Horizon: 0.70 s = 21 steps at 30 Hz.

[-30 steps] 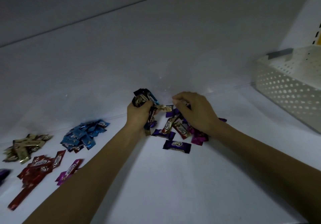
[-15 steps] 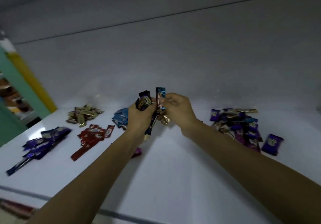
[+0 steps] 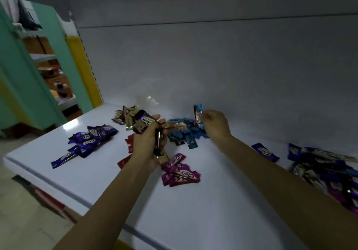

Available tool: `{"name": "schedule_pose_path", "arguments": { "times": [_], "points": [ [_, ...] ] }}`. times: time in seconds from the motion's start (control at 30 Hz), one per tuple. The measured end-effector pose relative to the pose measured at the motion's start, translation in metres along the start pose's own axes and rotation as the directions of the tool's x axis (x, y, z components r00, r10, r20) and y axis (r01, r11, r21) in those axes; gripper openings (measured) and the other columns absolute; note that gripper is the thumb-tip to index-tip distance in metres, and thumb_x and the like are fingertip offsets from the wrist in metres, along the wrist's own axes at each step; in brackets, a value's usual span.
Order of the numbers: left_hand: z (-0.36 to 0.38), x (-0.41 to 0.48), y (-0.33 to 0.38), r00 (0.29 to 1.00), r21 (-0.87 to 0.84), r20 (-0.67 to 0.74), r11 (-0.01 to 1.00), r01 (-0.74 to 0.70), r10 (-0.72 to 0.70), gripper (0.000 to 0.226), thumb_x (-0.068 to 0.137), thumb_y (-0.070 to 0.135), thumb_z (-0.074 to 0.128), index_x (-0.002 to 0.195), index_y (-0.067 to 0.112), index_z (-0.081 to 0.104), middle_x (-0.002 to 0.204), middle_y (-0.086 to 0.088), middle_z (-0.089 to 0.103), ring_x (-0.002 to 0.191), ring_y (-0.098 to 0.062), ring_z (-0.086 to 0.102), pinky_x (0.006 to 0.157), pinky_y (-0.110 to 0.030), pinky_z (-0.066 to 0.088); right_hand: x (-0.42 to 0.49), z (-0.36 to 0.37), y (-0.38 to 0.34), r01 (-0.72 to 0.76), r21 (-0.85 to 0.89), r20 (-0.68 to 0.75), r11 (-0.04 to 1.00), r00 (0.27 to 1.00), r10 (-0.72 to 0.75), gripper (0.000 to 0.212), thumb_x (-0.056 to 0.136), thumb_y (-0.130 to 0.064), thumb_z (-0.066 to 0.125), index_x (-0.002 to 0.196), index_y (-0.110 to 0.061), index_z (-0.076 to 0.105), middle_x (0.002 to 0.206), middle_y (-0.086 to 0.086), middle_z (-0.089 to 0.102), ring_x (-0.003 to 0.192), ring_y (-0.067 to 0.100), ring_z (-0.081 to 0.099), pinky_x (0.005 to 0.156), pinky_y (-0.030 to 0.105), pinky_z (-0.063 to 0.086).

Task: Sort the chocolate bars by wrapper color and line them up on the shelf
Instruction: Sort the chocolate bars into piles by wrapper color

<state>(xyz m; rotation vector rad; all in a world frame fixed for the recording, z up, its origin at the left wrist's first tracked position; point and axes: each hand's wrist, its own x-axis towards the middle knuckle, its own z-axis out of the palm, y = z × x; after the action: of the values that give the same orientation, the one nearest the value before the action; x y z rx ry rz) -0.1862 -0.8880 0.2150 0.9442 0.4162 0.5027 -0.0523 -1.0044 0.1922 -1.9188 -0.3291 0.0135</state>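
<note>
- Head view: the left hand (image 3: 149,143) is curled tight round a bunch (image 3: 144,122) of mixed bars, which stick out above and below the fist. It is held over the shelf (image 3: 193,211).
- The right hand (image 3: 214,123) pinches one blue bar (image 3: 198,114) upright between thumb and fingers, narrow grip, just above the blue pile (image 3: 184,136).
- The blue pile lies near the back wall (image 3: 213,65), between the two hands.
- A gold pile (image 3: 126,116) lies at the back left, partly behind the bunch.
- A purple pile (image 3: 91,139) lies near the shelf's left edge, well apart from the blue one.
- A red pile (image 3: 129,145) is mostly hidden behind the left hand.
- A pink pile (image 3: 178,170) lies just beside the left wrist, towards the front.
- A mixed heap (image 3: 325,168) lies at the far right, blurred, with one purple bar (image 3: 265,151) just beside it.
- Green and yellow fittings (image 3: 58,65) stand past the shelf's left end.
</note>
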Motion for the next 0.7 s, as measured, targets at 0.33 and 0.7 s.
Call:
{"name": "schedule_pose_path", "arguments": {
  "times": [0.33, 0.7],
  "points": [
    [-0.033, 0.012, 0.014, 1.000, -0.133, 0.006, 0.991, 0.009, -0.009, 0.016, 0.095, 0.005, 0.044, 0.095, 0.011, 0.058, 0.068, 0.001, 0.058, 0.048, -0.004, 0.051, 0.033, -0.013, 0.033, 0.020, 0.023, 0.007, 0.154, -0.481, 0.027, 0.863, 0.986, -0.162, 0.017, 0.085, -0.031, 0.069, 0.086, -0.017, 0.059, 0.084, -0.005, 0.058, 0.076, 0.013, 0.055, 0.053, 0.024, 0.034],
    [-0.057, 0.008, 0.041, 0.981, -0.031, -0.067, 0.982, -0.185, 0.182, 0.019, 0.091, -0.005, 0.049, 0.086, 0.010, 0.060, 0.056, 0.002, 0.065, 0.046, -0.007, 0.061, 0.043, -0.016, 0.047, -0.034, 0.070, -0.074, -0.399, 0.271, 0.716, 0.876, 0.692, 0.093, 0.021, 0.088, -0.021, 0.064, 0.103, -0.006, 0.066, 0.071, 0.005, 0.068, 0.058, 0.011, 0.062, 0.050, 0.018, 0.047]
  ]
}}
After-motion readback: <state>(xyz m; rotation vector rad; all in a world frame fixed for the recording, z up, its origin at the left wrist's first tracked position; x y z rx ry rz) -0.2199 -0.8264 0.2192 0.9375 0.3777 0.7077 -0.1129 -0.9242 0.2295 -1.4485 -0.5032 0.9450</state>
